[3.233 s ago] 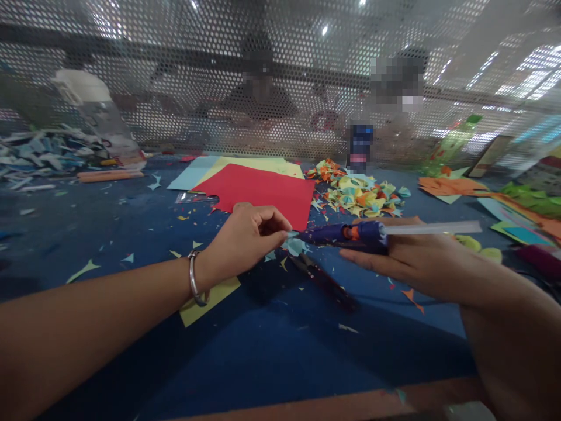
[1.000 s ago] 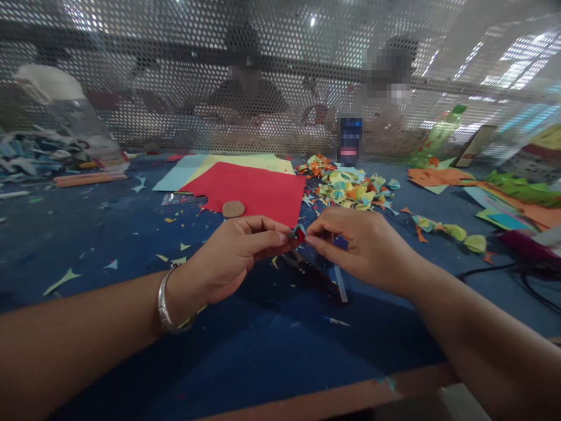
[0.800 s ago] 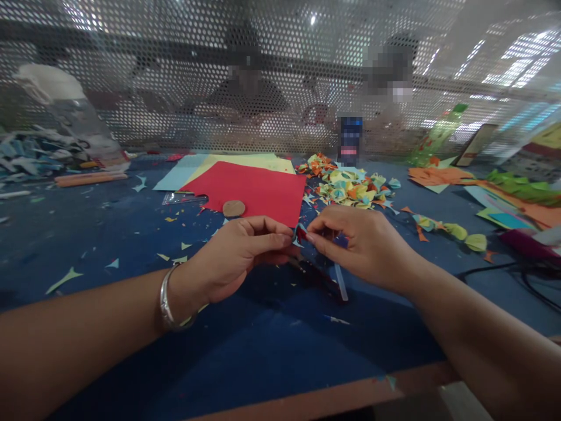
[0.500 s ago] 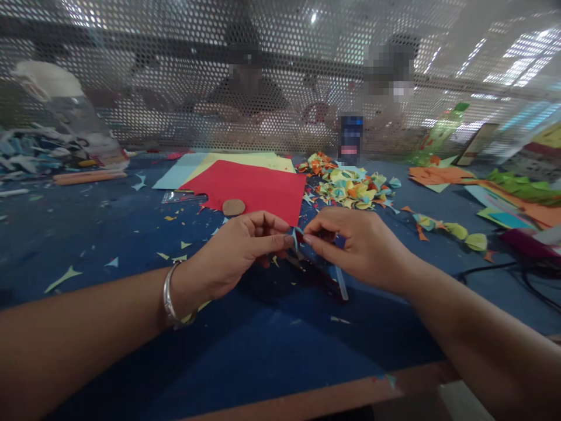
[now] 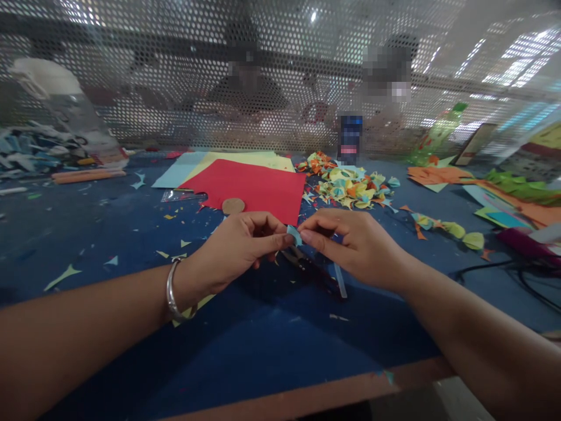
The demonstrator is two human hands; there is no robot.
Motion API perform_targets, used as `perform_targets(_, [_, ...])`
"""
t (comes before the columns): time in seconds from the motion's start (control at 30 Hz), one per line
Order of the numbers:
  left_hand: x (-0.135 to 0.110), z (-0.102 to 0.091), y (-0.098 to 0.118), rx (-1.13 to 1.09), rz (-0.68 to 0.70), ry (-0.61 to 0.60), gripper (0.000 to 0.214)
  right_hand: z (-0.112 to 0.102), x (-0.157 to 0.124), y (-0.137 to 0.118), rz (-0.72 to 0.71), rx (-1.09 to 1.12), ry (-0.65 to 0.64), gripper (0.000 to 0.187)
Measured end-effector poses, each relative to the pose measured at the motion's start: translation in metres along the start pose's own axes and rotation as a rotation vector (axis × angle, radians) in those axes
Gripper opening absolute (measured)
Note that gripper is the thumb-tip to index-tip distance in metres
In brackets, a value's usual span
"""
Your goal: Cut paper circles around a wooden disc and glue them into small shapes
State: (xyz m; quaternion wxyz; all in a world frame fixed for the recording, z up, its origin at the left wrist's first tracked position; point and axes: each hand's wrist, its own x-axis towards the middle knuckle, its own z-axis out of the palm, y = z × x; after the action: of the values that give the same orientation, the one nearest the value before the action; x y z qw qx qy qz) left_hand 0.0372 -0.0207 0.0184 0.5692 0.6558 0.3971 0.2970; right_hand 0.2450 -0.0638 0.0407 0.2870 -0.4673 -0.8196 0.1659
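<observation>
My left hand (image 5: 239, 248) and my right hand (image 5: 350, 245) meet above the blue table (image 5: 263, 339), fingertips pinched together on a small light-blue paper piece (image 5: 294, 234). A silver bangle (image 5: 172, 290) circles my left wrist. Just beyond the hands lies a red paper sheet (image 5: 258, 187) with a brown disc (image 5: 233, 205) on its near edge. Under my hands rest dark scissors (image 5: 311, 269) and a clear glue stick (image 5: 339, 280).
A pile of folded coloured paper pieces (image 5: 350, 187) sits behind my right hand. Yellow and light-blue sheets (image 5: 210, 162) lie under the red one. Paper scraps dot the table. A black cable (image 5: 517, 275) and coloured papers are at the right. Other people sit beyond a perforated screen (image 5: 280, 70).
The glue gun that my right hand held 3.2 s ago is out of view. Both hands now pinch the small paper piece; over the last second it turned slightly between the fingertips.
</observation>
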Motion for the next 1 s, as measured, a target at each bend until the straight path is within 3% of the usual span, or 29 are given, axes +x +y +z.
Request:
perform_targets(0.4, [-0.0028,0.0033,0.0009,0.013,0.092,0.016,0.018,0.0033,-0.0005,0.0028,0.067,0.046,-0.013,0.017])
perform_targets(0.83, [-0.0029,-0.0014,-0.0032,0.286,0.176,-0.028,0.028,0.0027,0.0012,0.0035,0.047,0.005,-0.017,0.019])
perform_targets(1.0, [-0.0018,-0.0030,-0.0059,0.396,0.224,0.019,0.036,0.0012,0.0012,0.0037,0.026,0.008,0.024,0.018])
